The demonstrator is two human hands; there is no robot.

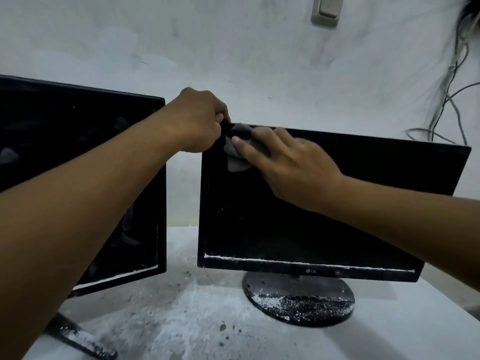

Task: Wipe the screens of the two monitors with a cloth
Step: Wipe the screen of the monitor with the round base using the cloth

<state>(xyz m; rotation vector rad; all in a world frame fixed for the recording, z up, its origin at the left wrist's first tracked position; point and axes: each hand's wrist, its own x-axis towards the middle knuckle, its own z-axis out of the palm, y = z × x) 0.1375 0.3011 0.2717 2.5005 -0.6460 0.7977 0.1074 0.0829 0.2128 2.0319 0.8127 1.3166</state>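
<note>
Two flat black monitors stand side by side on a pale surface [389, 320] with a rough, chalky look, speckled with dark grit and white flakes. The right monitor [337, 203] is a wide rectangle with a glossy dark screen, a thin bezel carrying a small logo at the bottom centre, and a white dusty line along the lower edge of the glass. Its round black base [298, 300] is crusted with white powder on the near side. The left monitor [65, 131] is turned at an angle, its screen smeared with faint reflections; its foot [80, 341] is a dark bar, also dusted white.

The cloth [237, 158], soft, grey and crumpled, lies against the top left corner of the right monitor's screen, under the fingertips of the right hand and just beside the left hand.

Right hand [291, 165]: reaches in from the right, palm toward the screen, fingers extended and spread flat, pressing the cloth to the glass. Forearm runs low across the screen's right half.

Left hand [200, 120]: comes in from the lower left, forearm crossing in front of the left monitor. Fingers curl over the top left corner of the right monitor, gripping the bezel edge, thumb tip showing at the front. It touches or nearly touches the cloth; I cannot tell which.

Beyond the hands, a rough whitish wall [233, 61] with scuffs. Above the right hand, a beige wall switch [327, 10]. Far right, loose grey cables [446, 100] hang down.
</note>
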